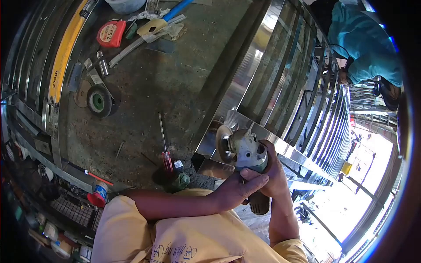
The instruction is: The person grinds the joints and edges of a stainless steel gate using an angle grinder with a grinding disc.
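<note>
Both my hands are wrapped round an angle grinder (249, 151), low and right of centre. My left hand (237, 189) closes on its body from the left, thumb across the top. On the right side, my right hand (275, 175) grips the same tool just behind its metal head. The grinder's round disc (224, 142) faces left, at the corner of a shiny metal frame (250, 65); whether it touches the metal is hard to tell. The lower end of the grinder's body shows below my hands.
On the dark work surface (144, 92) lie a red tape measure (111, 33), a yellow level (66, 55), a loose wheel (100, 101) and a screwdriver (167, 161). At the upper right, a person in a teal top (366, 41) leans near metal bars.
</note>
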A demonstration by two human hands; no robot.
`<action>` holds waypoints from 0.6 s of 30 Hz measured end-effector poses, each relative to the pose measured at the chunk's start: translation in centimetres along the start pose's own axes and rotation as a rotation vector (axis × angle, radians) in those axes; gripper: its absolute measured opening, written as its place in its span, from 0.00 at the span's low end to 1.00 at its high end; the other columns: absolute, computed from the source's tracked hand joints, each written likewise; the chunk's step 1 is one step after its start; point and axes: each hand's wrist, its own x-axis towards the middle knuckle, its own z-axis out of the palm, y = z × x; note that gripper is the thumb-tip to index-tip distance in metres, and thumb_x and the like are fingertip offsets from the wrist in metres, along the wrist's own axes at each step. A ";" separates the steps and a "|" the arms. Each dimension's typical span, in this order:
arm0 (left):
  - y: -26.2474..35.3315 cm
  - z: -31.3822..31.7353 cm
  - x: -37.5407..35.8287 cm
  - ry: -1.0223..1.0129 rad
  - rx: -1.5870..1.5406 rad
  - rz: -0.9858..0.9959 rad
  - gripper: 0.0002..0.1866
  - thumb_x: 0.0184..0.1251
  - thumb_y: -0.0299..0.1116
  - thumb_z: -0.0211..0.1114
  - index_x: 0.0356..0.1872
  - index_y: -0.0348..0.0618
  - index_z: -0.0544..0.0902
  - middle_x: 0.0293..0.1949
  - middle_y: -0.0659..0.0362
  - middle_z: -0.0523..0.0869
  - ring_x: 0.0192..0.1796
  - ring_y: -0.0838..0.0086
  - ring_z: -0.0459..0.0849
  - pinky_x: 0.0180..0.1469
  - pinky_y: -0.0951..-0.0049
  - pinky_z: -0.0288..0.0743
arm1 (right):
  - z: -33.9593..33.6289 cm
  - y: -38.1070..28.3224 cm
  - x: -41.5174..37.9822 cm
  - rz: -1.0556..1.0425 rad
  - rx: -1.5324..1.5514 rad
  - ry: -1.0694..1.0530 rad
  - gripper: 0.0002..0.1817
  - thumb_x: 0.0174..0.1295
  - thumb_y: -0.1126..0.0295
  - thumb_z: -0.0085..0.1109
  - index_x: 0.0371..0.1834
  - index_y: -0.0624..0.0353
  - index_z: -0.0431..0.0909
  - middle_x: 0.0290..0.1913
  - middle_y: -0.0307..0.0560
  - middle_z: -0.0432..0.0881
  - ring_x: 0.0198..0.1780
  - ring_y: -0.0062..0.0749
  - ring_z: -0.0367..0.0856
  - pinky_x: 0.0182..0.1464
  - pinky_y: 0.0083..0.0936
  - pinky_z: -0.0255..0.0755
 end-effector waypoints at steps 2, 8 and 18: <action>-0.1 0.1 -0.1 0.024 -0.015 0.005 0.37 0.69 0.64 0.62 0.67 0.47 0.69 0.57 0.55 0.78 0.58 0.69 0.81 0.49 0.64 0.84 | 0.4 0.5 0.0 -0.002 0.082 0.018 0.54 0.48 0.46 0.82 0.71 0.63 0.60 0.52 0.51 0.82 0.52 0.33 0.80 0.55 0.30 0.75; 0.6 -0.5 -0.1 0.002 0.025 0.009 0.35 0.69 0.64 0.63 0.62 0.46 0.72 0.52 0.58 0.80 0.53 0.74 0.81 0.48 0.69 0.83 | -0.1 0.3 0.2 0.001 -0.178 0.019 0.54 0.47 0.45 0.83 0.70 0.61 0.60 0.53 0.53 0.83 0.53 0.35 0.82 0.56 0.32 0.76; 1.2 -0.2 -0.1 0.022 -0.026 0.013 0.36 0.68 0.63 0.64 0.65 0.46 0.72 0.54 0.58 0.79 0.54 0.74 0.81 0.49 0.70 0.83 | -0.2 0.2 0.5 0.042 -0.078 0.016 0.54 0.47 0.48 0.83 0.71 0.59 0.60 0.54 0.53 0.83 0.54 0.36 0.82 0.57 0.32 0.75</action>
